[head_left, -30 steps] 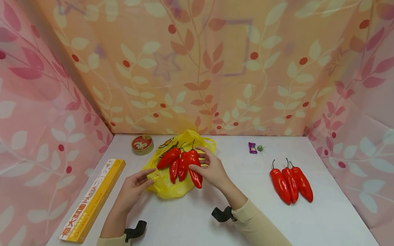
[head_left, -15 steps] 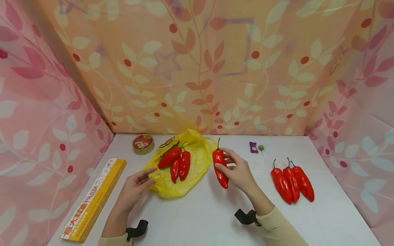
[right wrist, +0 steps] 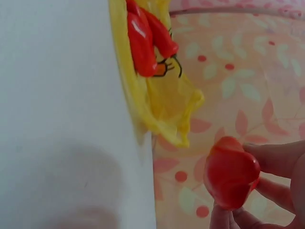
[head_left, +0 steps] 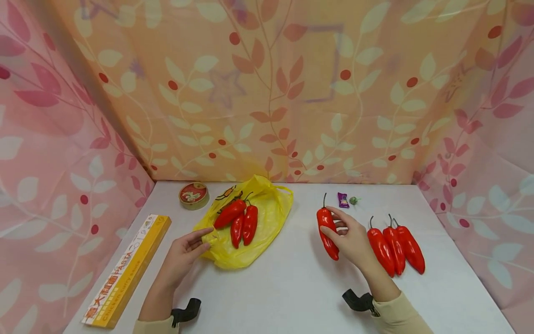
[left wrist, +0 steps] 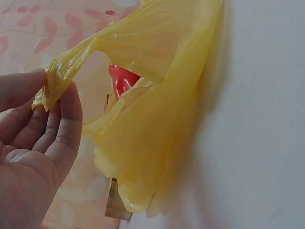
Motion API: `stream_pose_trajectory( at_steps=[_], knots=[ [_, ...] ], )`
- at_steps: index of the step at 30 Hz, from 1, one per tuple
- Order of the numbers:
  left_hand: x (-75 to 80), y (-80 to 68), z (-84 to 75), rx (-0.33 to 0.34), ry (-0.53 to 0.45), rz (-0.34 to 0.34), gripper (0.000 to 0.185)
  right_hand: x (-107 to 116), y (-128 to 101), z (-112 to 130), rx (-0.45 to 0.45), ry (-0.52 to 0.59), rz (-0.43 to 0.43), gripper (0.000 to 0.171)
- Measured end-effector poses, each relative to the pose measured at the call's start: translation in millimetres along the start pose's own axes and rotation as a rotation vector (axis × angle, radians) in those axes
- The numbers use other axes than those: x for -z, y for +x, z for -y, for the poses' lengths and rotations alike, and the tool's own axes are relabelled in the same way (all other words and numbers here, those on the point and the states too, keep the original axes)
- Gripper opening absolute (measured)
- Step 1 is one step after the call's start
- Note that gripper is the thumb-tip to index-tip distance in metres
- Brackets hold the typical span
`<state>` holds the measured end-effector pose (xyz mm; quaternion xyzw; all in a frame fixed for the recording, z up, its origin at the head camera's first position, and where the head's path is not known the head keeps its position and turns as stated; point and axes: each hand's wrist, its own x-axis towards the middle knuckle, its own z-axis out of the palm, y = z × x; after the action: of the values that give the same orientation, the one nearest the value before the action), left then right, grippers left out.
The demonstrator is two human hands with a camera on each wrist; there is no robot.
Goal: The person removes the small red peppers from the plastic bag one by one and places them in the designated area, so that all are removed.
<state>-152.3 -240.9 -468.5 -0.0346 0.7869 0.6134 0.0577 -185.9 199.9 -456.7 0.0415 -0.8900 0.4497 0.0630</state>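
My right hand [head_left: 352,236] grips a red chili pepper [head_left: 327,227] above the white table, just left of three red peppers [head_left: 395,244] lying side by side. In the right wrist view the held pepper [right wrist: 231,172] sits between my fingertips. My left hand [head_left: 185,248] pinches the near edge of a yellow plastic bag [head_left: 267,222]; the left wrist view shows the bag's corner [left wrist: 52,81] between thumb and fingers. Three red peppers [head_left: 239,220] lie on the bag.
A long yellow pasta box [head_left: 127,269] lies at the left edge. A round tin [head_left: 193,195] sits at the back left. A purple candy wrapper [head_left: 343,200] and a small green candy [head_left: 353,200] lie at the back. Patterned cloth walls enclose the table.
My right hand lifted one pepper off the yellow bag and carried it right, close to the three peppers. The left hand kept its pinch on the bag.
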Motion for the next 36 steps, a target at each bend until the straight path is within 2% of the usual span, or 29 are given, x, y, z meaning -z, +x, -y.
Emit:
stream_pose_trajectory(
  at_steps=[6,14,21,36],
  knots=[
    [0.2,-0.2,-1.3,0.003,0.01,-0.006,0.042,16.8,-4.5,-22.7,0.008,-0.13,-0.026,0.063],
    [1.4,-2.3,-3.3,-0.01,0.013,-0.004,0.042,35.2,-16.0,-46.0,-0.061,-0.229,0.006,0.066],
    [1.2,-3.5,-3.9,-0.01,0.008,-0.012,0.043,45.8,-21.2,-63.7,-0.056,-0.35,0.011,0.065],
    [2.2,-3.2,-4.1,-0.013,-0.004,-0.002,0.042,48.5,-23.7,-68.1,-0.072,-0.483,0.015,0.063]
  ],
)
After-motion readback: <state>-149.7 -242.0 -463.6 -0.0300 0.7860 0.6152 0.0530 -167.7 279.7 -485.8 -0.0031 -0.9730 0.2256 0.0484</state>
